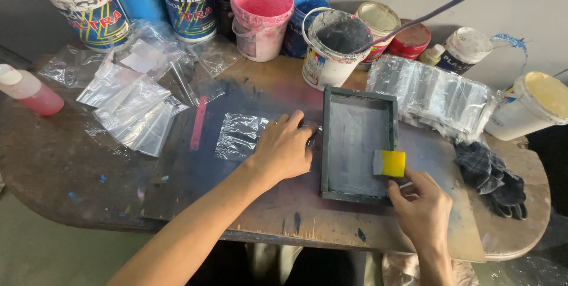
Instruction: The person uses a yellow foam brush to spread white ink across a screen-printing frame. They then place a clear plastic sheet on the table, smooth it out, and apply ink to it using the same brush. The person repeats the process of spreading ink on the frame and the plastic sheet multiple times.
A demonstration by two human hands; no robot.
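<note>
The left hand [284,150] lies flat, fingers spread a little, pressing on the left edge of a dark green frame [325,144] and on the end of a clear plastic bag [239,135] that lies on the worktop [71,167]. The right hand [421,206] pinches a small yellow scraper [391,163] and holds it on the grey screen inside the frame, near the bottom right corner. If the left hand lets up, the frame could slide, and I think the print on the bag would come out smudged. The bag is thin and crinkly, so it could bunch up under the frame. If the scraper tips over, paint could get on the fingers. The white bucket [331,49] just behind the frame holds dark grey paint, and a long stick [426,16] leans out of it; a bump from an arm could knock it over. The pink bucket [261,16] is pink inside, but I cannot tell how full it is. A cream tub [532,105] at the right edge looks full of pale yellow paint. A pink bottle [26,90] lies on its side at the left. More clear bags [133,93] sit in a loose pile at the left, and a neat stack of bags [432,93] sits at the right, beside a dark cloth [491,173].
</note>
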